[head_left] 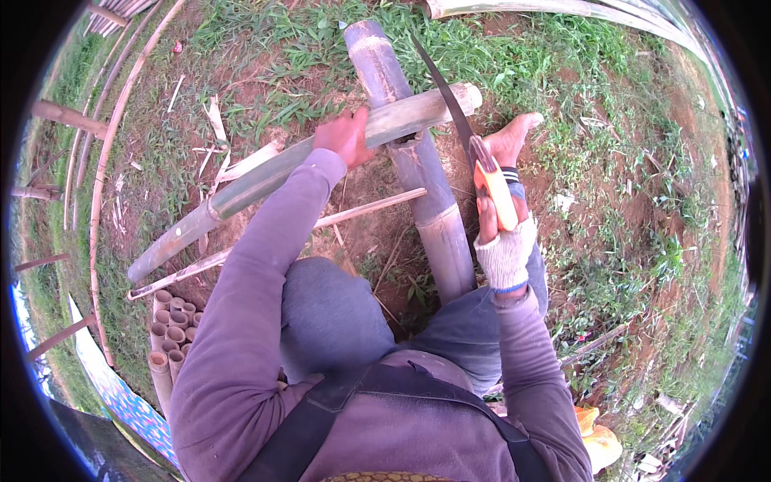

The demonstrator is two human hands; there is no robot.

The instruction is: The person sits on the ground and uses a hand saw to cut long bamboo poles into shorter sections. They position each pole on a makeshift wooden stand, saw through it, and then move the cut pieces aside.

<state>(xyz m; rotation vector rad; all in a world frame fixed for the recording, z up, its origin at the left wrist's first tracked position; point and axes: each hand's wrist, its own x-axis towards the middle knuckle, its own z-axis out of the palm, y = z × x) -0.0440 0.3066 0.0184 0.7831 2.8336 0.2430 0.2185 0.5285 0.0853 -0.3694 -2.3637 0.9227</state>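
Observation:
My bare left hand (345,138) is closed on a green bamboo pole (273,175), which lies slantwise across a thicker, greyish bamboo log (438,213). The log has a dark notch just below the crossing. In a knitted white fingerless glove, my right hand (506,241) grips the orange-yellow handle of a handsaw (450,100). Its dark curved blade points up and away, crossing the pole near its pale far-right end. Whether the teeth touch the bamboo I cannot tell. A split bamboo strip (361,209) lies nearer me, below the pole.
Several short cut bamboo tubes (170,331) are stacked at my left. My bare foot (510,140) rests just right of the blade. An orange plastic bag (598,442) lies at the lower right. Long bamboo poles (562,8) lie at the far edge, and bamboo scraps (215,120) litter the grassy soil.

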